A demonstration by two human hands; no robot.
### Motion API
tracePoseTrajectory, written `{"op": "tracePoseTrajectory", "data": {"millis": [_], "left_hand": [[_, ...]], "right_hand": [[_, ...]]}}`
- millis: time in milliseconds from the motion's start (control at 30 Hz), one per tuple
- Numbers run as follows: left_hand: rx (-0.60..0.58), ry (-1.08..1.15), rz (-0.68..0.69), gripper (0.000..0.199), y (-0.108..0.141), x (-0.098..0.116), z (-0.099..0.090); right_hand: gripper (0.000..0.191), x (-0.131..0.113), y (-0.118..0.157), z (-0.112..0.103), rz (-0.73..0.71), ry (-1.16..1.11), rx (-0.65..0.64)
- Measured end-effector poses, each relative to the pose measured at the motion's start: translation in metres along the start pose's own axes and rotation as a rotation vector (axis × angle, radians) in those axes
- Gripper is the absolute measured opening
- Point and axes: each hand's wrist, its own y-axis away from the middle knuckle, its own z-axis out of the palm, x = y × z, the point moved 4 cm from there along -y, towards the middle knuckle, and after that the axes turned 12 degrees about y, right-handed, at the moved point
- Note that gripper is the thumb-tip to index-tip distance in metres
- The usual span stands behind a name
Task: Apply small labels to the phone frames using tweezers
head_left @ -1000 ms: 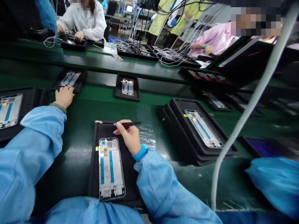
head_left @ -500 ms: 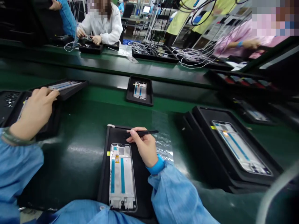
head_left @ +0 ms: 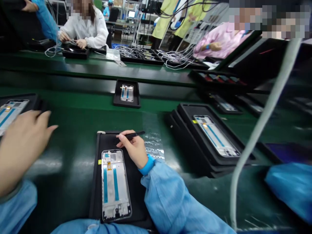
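Observation:
My right hand [head_left: 133, 146] grips slim black tweezers [head_left: 135, 133] like a pen, over the upper part of a black tray [head_left: 136, 195] in front of me. In that tray lies a silver phone frame [head_left: 123, 185] with two blue strips, a small orange flex cable and a yellow tab. At the left, slightly blurred, my left hand [head_left: 25, 143] hovers with its thumb spread and no object visible in it. Just behind its fingers another phone frame [head_left: 18, 107] lies in a black tray [head_left: 31, 99], partly hidden by the hand.
Stacked black trays [head_left: 180, 143] stand to the right, the top one holding a phone frame [head_left: 216, 135]. A single tray [head_left: 117, 100] sits farther back. A white cable [head_left: 258, 133] hangs at the right. Across the bench, a person in white [head_left: 96, 27] and a person in pink [head_left: 226, 39] sit.
My left hand has come away from the tilted tray at the left, and that tray now looks flatter. The view has swung right. My right hand keeps the tweezers over the front tray.

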Motion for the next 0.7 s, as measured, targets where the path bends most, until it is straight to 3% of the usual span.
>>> {"op": "tracePoseTrajectory", "data": {"millis": [133, 200, 300, 367, 467, 533, 600, 700], "left_hand": [[-0.177, 0.006, 0.221, 0.035, -0.118, 0.07, 0.086], [-0.245, 0.021, 0.285, 0.038, -0.16, 0.094, 0.13], [-0.298, 0.009, 0.285, 0.037, -0.195, 0.109, 0.174], [-0.327, 0.001, 0.287, 0.035, -0.203, 0.109, 0.184], [-0.338, -0.005, 0.305, 0.034, -0.198, 0.098, 0.173], [-0.308, -0.011, 0.304, 0.03, -0.184, 0.083, 0.149], [-0.264, -0.017, 0.289, 0.021, -0.157, 0.061, 0.11], [-0.196, -0.012, 0.244, 0.018, -0.098, 0.024, 0.039]], "right_hand": [[0.023, 0.002, 0.001, 0.0, 0.002, 0.024, -0.036], [0.023, 0.004, 0.002, -0.001, 0.004, 0.015, -0.042], [0.022, 0.006, 0.001, -0.002, 0.008, -0.022, -0.053], [0.023, 0.006, 0.0, -0.003, 0.013, -0.045, -0.056], [0.024, 0.005, 0.0, -0.005, 0.024, -0.049, -0.045], [0.025, 0.004, -0.001, -0.006, 0.025, -0.036, -0.031], [0.025, 0.003, -0.001, -0.005, 0.018, -0.026, -0.025], [0.027, 0.0, -0.001, -0.004, 0.006, -0.025, -0.015]]}}
